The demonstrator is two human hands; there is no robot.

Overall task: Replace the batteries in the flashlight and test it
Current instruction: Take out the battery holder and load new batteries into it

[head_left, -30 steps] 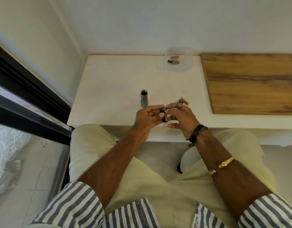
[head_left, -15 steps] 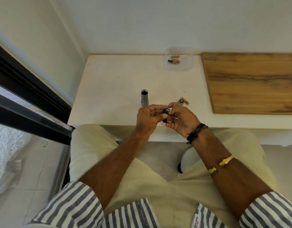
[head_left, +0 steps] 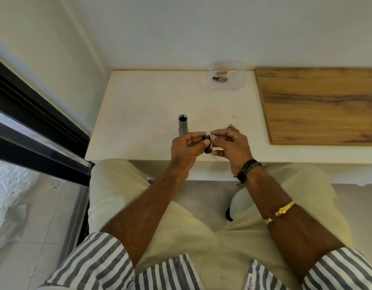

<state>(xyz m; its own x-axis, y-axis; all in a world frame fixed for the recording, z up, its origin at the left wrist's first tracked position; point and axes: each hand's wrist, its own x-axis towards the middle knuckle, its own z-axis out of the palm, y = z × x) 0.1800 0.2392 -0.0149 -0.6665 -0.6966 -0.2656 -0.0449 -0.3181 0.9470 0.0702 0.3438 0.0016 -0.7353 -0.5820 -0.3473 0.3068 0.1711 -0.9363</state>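
The grey flashlight body [head_left: 182, 124] stands upright on the white table [head_left: 139, 114], its dark open end facing up. My left hand [head_left: 186, 150] grips a small black battery holder [head_left: 207, 144] just above the table's front edge. My right hand [head_left: 231, 146] touches the same holder, and its fingertips pinch a copper-coloured battery [head_left: 211, 145] that lies along the holder's side. Behind my right hand a loose battery [head_left: 235, 128] and a small round cap [head_left: 230, 128] rest on the table.
A clear plastic tub [head_left: 239, 84] with a few batteries sits at the table's back edge. A wooden board [head_left: 319, 105] covers the table's right part. A dark window frame [head_left: 34, 130] runs along the left. My knees are under the table's front edge.
My hands have shifted slightly while working on the holder; the right fingers have regripped at its top and side. The flashlight body and loose battery have stayed put.
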